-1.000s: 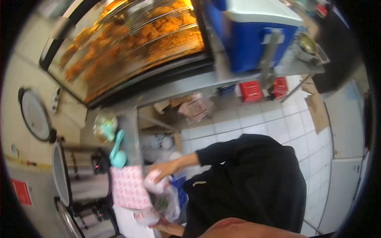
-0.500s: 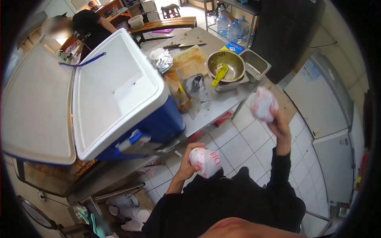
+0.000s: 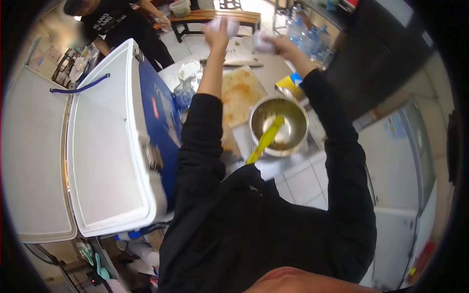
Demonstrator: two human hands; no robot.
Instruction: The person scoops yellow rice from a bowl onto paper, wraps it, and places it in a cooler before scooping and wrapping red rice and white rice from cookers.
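Note:
Both my arms stretch out over the far end of the table. My left hand (image 3: pixel 213 36) is closed round a rounded white wrapped package (image 3: pixel 229 26), blurred by motion. Another such package (image 3: pixel 263 43) is gripped in my right hand (image 3: pixel 283 45), a short gap to the right of the first. Red print shows on the white wrapping in the earlier view; now it is smeared. Below my hands lie a knife (image 3: pixel 242 63) and a stained cutting board (image 3: pixel 239 90). Nearer me stands a steel bowl (image 3: pixel 255 128) with a yellow-green utensil (image 3: pixel 266 139) in it.
An open blue and white cooler (image 3: pixel 159 117) stands at the left, its lid swung outward. A person in black (image 3: pixel 122 29) stands beyond it. A wooden bench (image 3: pixel 195 19) is past the table, water jugs (image 3: pixel 308 39) at the right, and a white fridge (image 3: pixel 398 161) further right.
Both hands, with the wrapped packages in them, have moved from near my body out over the table's far end, closer together. My view has shifted towards the table.

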